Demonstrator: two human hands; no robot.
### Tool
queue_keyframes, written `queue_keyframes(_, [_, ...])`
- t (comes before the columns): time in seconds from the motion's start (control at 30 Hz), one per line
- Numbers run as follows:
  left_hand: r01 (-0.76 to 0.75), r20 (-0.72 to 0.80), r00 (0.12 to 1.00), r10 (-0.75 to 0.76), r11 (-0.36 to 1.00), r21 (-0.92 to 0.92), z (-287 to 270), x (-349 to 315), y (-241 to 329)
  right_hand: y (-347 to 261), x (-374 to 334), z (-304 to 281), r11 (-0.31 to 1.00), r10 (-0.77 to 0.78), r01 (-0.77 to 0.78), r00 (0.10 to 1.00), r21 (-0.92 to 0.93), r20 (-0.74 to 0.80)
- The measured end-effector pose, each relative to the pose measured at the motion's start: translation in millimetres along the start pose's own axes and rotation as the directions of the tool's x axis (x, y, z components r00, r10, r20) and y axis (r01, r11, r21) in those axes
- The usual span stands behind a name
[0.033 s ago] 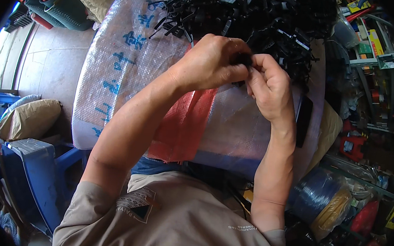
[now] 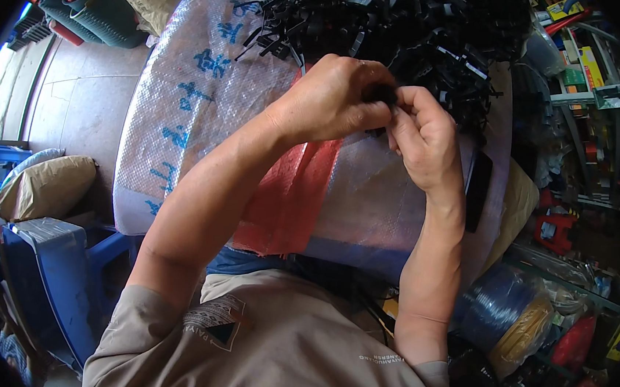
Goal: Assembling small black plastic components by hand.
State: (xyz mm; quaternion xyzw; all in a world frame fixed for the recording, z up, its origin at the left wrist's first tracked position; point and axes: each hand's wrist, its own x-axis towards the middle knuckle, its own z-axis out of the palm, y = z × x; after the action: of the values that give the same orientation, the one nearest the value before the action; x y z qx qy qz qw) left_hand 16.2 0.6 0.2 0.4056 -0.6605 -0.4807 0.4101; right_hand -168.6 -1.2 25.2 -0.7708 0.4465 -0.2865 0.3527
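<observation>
My left hand [image 2: 339, 99] is curled around a small black part [image 2: 379, 93], mostly hidden by the fingers, so its exact kind does not show. Thumb and forefinger of my right hand [image 2: 424, 136] pinch at the same part, close against the left fingertips. Just beyond both hands lies a big heap of black plastic pieces [image 2: 454, 59] with thin strips and clips. Under the heap and my arms spreads a whitish woven plastic sheet [image 2: 376, 199] with a red band [image 2: 291, 199] and blue writing.
A dark flat object [image 2: 478, 193] lies right of my right wrist. Blue plastic stools [image 2: 53, 267] and a tan sack [image 2: 49, 185] stand left, with dark green buckets [image 2: 108, 17] farther back. On the right are crowded shelves [image 2: 599, 93] and a wrapped blue coil [image 2: 499, 306].
</observation>
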Motion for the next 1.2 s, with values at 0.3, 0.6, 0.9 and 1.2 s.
queue_keyframes(0.3, [-0.015,-0.136,0.977,-0.162,0.587,-0.810,-26,13,-22,36,-28,22,0.977,-0.084,0.042,0.977,-0.210,-0.198])
queue_keyframes(0.6, [0.052,0.028,0.999,-0.046,0.960,-0.276,0,1,8,27,-26,-6,0.913,-0.048,0.191,0.928,0.360,-0.370])
queue_keyframes(0.9, [-0.284,-0.176,0.932,0.316,0.941,0.186,29,1,0,21,-18,15,0.800,-0.002,0.231,0.924,0.554,-0.382])
queue_keyframes(1.2, [-0.334,-0.185,0.920,0.344,0.939,0.084,40,1,-4,25,-21,12,0.809,0.023,0.157,0.954,0.567,-0.298])
